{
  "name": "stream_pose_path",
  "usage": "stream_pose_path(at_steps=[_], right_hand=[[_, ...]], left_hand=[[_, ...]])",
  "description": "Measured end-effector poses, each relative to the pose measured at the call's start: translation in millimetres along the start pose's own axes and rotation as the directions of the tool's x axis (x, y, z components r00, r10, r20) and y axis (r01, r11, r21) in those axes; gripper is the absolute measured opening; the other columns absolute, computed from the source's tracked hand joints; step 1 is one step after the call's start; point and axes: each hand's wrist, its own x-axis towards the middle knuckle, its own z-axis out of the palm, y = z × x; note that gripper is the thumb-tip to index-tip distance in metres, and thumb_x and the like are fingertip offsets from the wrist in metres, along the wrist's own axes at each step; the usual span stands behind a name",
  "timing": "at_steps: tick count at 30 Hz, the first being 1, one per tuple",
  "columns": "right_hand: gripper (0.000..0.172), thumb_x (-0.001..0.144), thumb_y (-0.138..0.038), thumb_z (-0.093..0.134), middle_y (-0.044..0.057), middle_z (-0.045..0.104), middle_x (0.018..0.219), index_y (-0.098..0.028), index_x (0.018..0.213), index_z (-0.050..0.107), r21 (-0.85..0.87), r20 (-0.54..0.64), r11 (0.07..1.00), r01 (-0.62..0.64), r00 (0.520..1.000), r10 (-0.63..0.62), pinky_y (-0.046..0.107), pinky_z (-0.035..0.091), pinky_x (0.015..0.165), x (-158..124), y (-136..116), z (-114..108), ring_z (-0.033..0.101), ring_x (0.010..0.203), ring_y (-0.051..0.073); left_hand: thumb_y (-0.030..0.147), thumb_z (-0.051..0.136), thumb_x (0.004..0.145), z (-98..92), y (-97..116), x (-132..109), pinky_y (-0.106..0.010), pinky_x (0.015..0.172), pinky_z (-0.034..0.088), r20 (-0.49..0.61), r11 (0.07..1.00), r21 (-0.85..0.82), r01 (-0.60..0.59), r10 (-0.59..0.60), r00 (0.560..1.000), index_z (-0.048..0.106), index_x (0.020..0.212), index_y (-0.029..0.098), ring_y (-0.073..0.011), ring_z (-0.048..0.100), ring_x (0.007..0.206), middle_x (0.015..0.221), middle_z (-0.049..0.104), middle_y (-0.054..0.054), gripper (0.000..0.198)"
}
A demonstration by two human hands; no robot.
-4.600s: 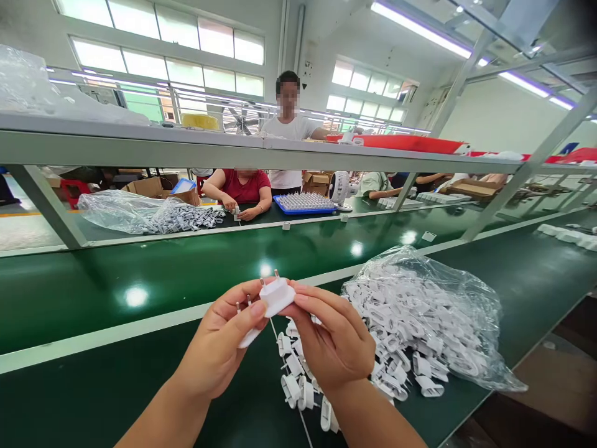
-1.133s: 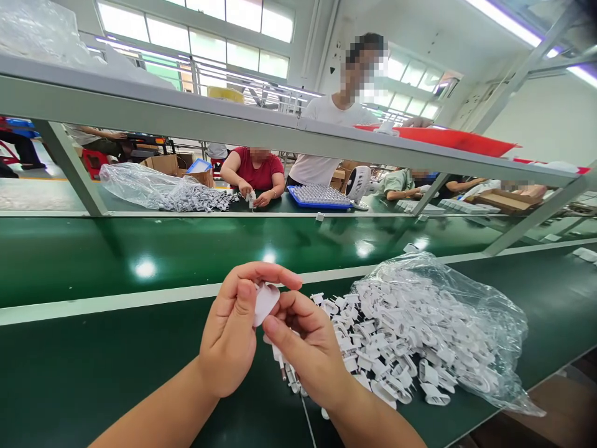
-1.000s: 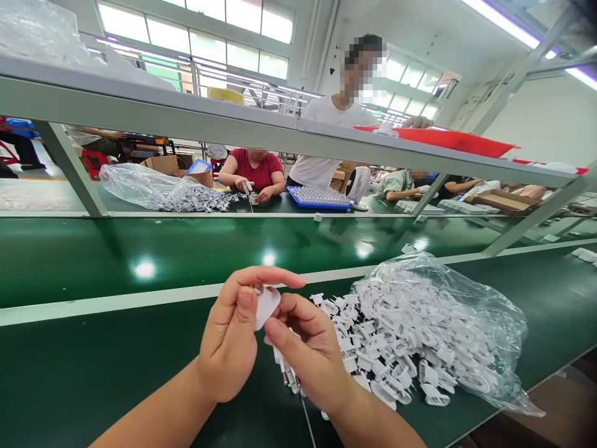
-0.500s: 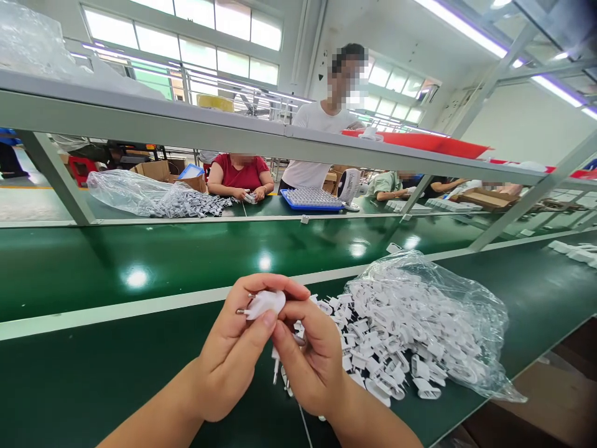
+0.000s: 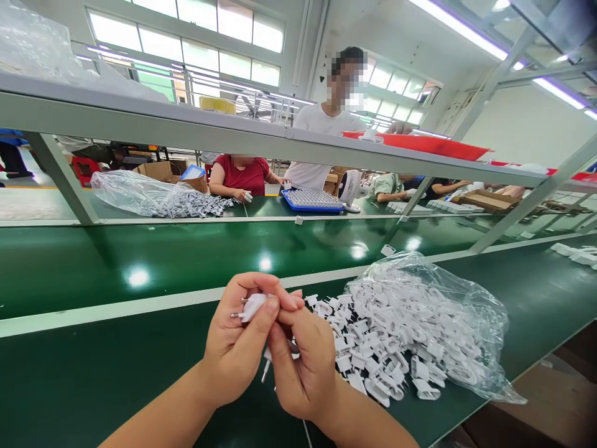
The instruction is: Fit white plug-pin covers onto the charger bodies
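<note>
1. Head view: the left hand (image 5: pixel 236 348) was mostly closed, its thumb pressing a white plug (image 5: pixel 253 307) against curled fingers, with the two pins pointing left.
2. The right hand (image 5: pixel 308 361) was curled nearly closed, thumb and fingertips meeting the left hand's at the plug's right end; its exact hold was hidden, so I could not tell what it gripped.
3. A second plug (image 5: pixel 267 354) jutted out below the fingertips, beside the right thumb, one pin pointing down; the rest was covered.
4. Both hands were raised over the green bench (image 5: pixel 116 392), in front of a white strip (image 5: pixel 116 306) and the glossy belt (image 5: pixel 186 249).
5. To their right lay a pile (image 5: pixel 368 348) of loose white plugs, running into a clear bag (image 5: pixel 501 386) filled with more.
6. Across the belt, a co-worker in a red top (image 5: pixel 240 177) had one hand at a white piece (image 5: pixel 248 196) and the other beside a blue tray (image 5: pixel 310 207), with a fan (image 5: pixel 349 185) nearby.
</note>
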Motion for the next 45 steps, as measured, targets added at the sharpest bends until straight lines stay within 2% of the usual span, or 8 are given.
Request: stream_pose_path(at_steps=[9,19,26,32,35,38,42,45], right_hand=[[0.022,0.095,-0.011,0.046,0.002,0.065,0.083,-0.021,0.108,0.061,0.183,0.062,0.976,-0.12,0.992,0.11,0.028,0.046,0.059,1,-2,2,0.059,0.065,0.013],[0.008,0.101,-0.022,0.055,0.001,0.066,0.09,-0.025,0.105,0.061,0.388,0.109,0.86,-0.332,0.943,0.314,0.026,0.053,0.069,-1,2,6,0.063,0.073,0.012],[0.015,0.103,-0.034,0.055,-0.001,0.063,0.085,-0.023,0.108,0.063,0.478,0.163,0.748,-0.459,0.884,0.438,0.025,0.05,0.063,-2,13,8,0.058,0.068,0.01],[0.037,0.102,-0.052,0.052,-0.006,0.048,0.06,-0.022,0.081,0.059,0.38,-0.047,0.756,-0.533,0.805,0.591,0.023,0.038,0.047,-2,20,14,0.042,0.049,0.008],[0.046,0.104,-0.059,0.042,-0.005,0.051,0.06,-0.022,0.081,0.058,0.33,0.075,0.712,-0.62,0.769,0.635,0.024,0.038,0.046,-4,26,9,0.044,0.048,0.009],[0.031,0.1,-0.053,0.056,0.001,0.068,0.088,-0.023,0.103,0.064,-0.021,0.304,0.776,-0.631,0.735,0.606,0.029,0.051,0.065,-23,31,-3,0.06,0.069,0.013],[0.059,0.079,-0.046,0.085,0.014,0.061,0.136,-0.024,0.13,0.064,-0.425,0.718,0.878,-0.221,0.508,0.476,0.045,0.051,0.096,-70,35,-6,0.062,0.114,0.03],[0.034,0.087,-0.039,0.078,0.011,0.065,0.127,-0.021,0.115,0.071,-0.482,0.806,0.874,-0.057,0.363,0.468,0.041,0.052,0.09,-97,44,4,0.064,0.107,0.028]], left_hand=[[0.064,0.022,0.103,0.6,3,-2,-0.05,0.112,0.05,-0.023,0.999,0.04,-0.028,0.029,0.999,0.048,0.137,0.025,-0.0212,0.068,0.106,0.107,0.07,-0.007,0.058],[0.039,0.034,0.11,-9.5,-14,-6,-0.054,0.115,0.046,0.13,0.859,0.318,-0.402,0.38,0.916,0.041,0.151,0.018,-0.0262,0.061,0.122,0.127,0.063,-0.015,0.047],[0.035,0.04,0.109,-8.9,-11,2,-0.04,0.094,0.059,0.044,0.879,0.382,-0.284,0.29,0.956,0.055,0.142,0.022,-0.023,0.07,0.108,0.122,0.07,-0.013,0.038],[0.033,0.045,0.108,-2.8,-14,2,-0.042,0.102,0.056,0.071,0.851,0.478,-0.217,0.209,0.975,0.062,0.136,0.023,-0.025,0.068,0.118,0.127,0.071,-0.011,0.035],[0.036,0.045,0.108,-5.2,-11,7,-0.044,0.103,0.055,0.016,0.855,0.481,-0.196,0.214,0.977,0.063,0.131,0.022,-0.0239,0.069,0.116,0.122,0.073,-0.009,0.033],[0.035,0.042,0.109,-13.8,0,21,-0.047,0.101,0.057,-0.169,0.881,0.408,-0.241,0.332,0.928,0.063,0.124,0.02,-0.0227,0.071,0.11,0.111,0.074,-0.006,0.03],[0.031,0.046,0.108,-21.7,20,34,-0.047,0.094,0.061,-0.357,0.877,0.366,-0.311,0.441,0.823,0.065,0.112,0.017,-0.0223,0.072,0.1,0.099,0.071,-0.003,0.024],[0.029,0.05,0.106,-21.5,31,32,-0.048,0.097,0.06,-0.392,0.886,0.335,-0.32,0.44,0.808,0.067,0.108,0.019,-0.0221,0.073,0.098,0.098,0.07,-0.003,0.02]])
